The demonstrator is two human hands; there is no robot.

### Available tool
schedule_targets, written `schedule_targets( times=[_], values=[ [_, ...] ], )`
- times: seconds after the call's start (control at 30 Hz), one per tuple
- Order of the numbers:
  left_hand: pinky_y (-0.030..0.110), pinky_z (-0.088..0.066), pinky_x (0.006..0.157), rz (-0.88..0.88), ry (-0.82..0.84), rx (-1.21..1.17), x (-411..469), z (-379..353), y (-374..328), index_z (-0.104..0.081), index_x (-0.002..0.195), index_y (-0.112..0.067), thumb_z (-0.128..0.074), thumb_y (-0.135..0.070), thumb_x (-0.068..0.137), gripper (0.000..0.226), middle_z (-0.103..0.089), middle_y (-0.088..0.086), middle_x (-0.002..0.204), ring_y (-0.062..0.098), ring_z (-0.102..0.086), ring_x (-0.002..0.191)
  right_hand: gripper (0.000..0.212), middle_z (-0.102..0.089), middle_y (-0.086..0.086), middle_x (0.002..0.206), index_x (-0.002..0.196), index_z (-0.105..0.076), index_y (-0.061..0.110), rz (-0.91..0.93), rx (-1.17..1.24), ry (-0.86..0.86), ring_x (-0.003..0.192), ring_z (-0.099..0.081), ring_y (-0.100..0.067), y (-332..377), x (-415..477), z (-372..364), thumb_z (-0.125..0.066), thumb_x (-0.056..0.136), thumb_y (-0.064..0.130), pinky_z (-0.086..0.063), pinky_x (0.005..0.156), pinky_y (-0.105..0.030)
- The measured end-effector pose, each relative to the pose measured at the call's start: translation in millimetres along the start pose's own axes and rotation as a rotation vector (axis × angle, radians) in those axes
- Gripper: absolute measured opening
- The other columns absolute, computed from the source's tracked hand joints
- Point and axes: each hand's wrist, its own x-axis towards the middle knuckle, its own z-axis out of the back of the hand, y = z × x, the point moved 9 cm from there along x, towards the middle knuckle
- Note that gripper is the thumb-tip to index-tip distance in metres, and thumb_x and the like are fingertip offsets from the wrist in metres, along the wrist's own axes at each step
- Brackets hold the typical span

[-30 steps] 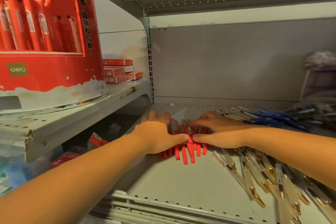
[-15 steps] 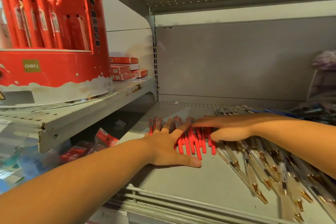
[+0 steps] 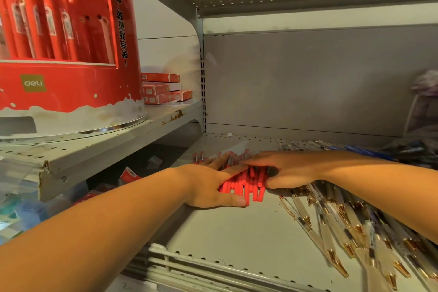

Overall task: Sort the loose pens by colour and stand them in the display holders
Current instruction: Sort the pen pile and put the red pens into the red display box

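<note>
Red pens lie bunched mid-shelf. Left hand lies flat on their left side, fingers straight, gripping nothing; right hand presses flat on their right side. Gold-tipped pens lie near right, blue pens far right

Both forearms bare, stretched forward over the shelf. Left grip: palm down, fingers straight and spread, pointing toward the shelf's back edge, thumb stretched rightward. Right grip: palm down, angled in from the right edge, fingers straight and together, pointing left, tips just beside the left grip's fingers.
</note>
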Motion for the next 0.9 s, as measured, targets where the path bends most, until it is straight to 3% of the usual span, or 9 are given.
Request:
schedule_targets(
  times=[0.1, 0.13, 0.2, 0.3, 0.47, 0.67, 0.7, 0.8, 0.9],
  values=[
    [0.056, -0.009, 0.120, -0.027, -0.017, -0.025, 2.7, 3.4, 2.5, 0.022, 0.135, -0.069, -0.032, -0.090, 0.077, 0.082, 0.023, -0.004, 0.162, 0.034, -0.004, 0.151, 0.064, -0.059, 0.023, 0.115, 0.141, -0.031, 0.054, 0.008, 0.010, -0.014, 0.099, -0.060, -0.001, 1.6, 3.6, 1.4, -0.055, 0.089, 0.027, -0.055, 0.084, -0.033],
    [0.055, -0.010, 0.120, -0.036, -0.020, -0.046, 2.8, 3.8, 2.3, 0.021, 0.134, -0.069, -0.034, -0.090, 0.075, 0.083, 0.021, -0.005, 0.163, 0.033, -0.005, 0.151, 0.066, -0.047, 0.015, 0.137, 0.141, -0.027, 0.058, -0.005, -0.010, -0.018, 0.115, -0.052, -0.006, -0.2, 4.7, 1.7, -0.056, 0.088, 0.031, -0.051, 0.094, -0.035],
    [0.053, -0.011, 0.120, -0.054, -0.024, -0.100, 3.0, 3.2, 0.2, 0.019, 0.134, -0.070, -0.038, -0.093, 0.070, 0.089, 0.018, -0.008, 0.163, 0.029, -0.005, 0.151, 0.070, -0.028, 0.011, 0.151, 0.145, -0.021, 0.057, -0.013, -0.056, -0.031, 0.132, -0.037, -0.015, -3.2, 8.6, 2.6, -0.055, 0.088, 0.038, -0.042, 0.105, -0.037],
    [0.054, -0.014, 0.120, -0.068, -0.056, -0.117, 3.9, 4.0, -3.5, 0.014, 0.140, -0.064, -0.041, -0.096, 0.064, 0.099, 0.012, -0.012, 0.164, 0.026, -0.004, 0.152, 0.065, -0.044, 0.004, 0.142, 0.145, -0.027, 0.051, 0.032, -0.044, -0.061, 0.124, -0.047, -0.015, 0.3, 12.6, 4.9, -0.055, 0.088, 0.036, -0.045, 0.104, -0.037],
    [0.050, -0.016, 0.120, -0.055, -0.100, -0.078, 4.3, 8.5, 8.1, 0.002, 0.145, -0.058, -0.039, -0.091, 0.072, 0.090, 0.004, -0.007, 0.165, 0.027, -0.012, 0.151, 0.051, -0.058, 0.019, 0.121, 0.138, -0.039, 0.049, 0.074, 0.021, -0.119, 0.108, -0.055, -0.001, 5.1, 17.7, 0.3, -0.058, 0.091, 0.041, -0.047, 0.093, -0.026],
    [0.052, -0.022, 0.118, -0.021, -0.089, -0.122, 4.9, 3.0, 14.4, 0.002, 0.144, -0.059, -0.038, -0.095, 0.067, 0.094, 0.005, -0.005, 0.165, 0.032, -0.016, 0.149, 0.065, -0.046, 0.010, 0.144, 0.144, -0.035, 0.042, 0.092, 0.017, -0.221, 0.114, -0.047, 0.010, -1.1, 19.9, 16.5, -0.068, 0.088, 0.037, -0.037, 0.087, -0.002],
    [0.053, -0.021, 0.118, -0.013, -0.094, -0.148, 5.3, 2.0, 13.4, 0.002, 0.143, -0.061, -0.039, -0.096, 0.064, 0.096, 0.005, -0.005, 0.165, 0.033, -0.015, 0.149, 0.070, -0.039, 0.009, 0.150, 0.146, -0.032, 0.042, 0.053, -0.018, -0.238, 0.118, -0.042, 0.011, -7.4, 20.0, 22.3, -0.070, 0.087, 0.039, -0.033, 0.095, -0.006],
    [0.056, -0.015, 0.119, 0.005, -0.111, -0.161, 6.6, -0.1, 11.1, 0.003, 0.142, -0.061, -0.041, -0.100, 0.056, 0.104, 0.006, -0.004, 0.165, 0.033, -0.004, 0.151, 0.093, -0.011, 0.011, 0.162, 0.150, -0.019, 0.047, -0.147, -0.062, -0.136, 0.146, -0.019, -0.015, -35.1, 24.3, 26.2, -0.074, 0.076, 0.058, -0.021, 0.115, -0.045],
    [0.054, -0.013, 0.120, 0.002, -0.113, -0.153, 7.7, -1.3, 9.9, 0.003, 0.144, -0.060, -0.042, -0.101, 0.055, 0.107, 0.004, -0.002, 0.166, 0.032, -0.003, 0.151, 0.118, -0.003, 0.010, 0.164, 0.153, -0.008, 0.046, -0.236, -0.059, -0.031, 0.150, -0.010, -0.024, -52.8, 32.6, 22.2, -0.077, 0.060, 0.070, -0.016, 0.117, -0.051]
  ],
)
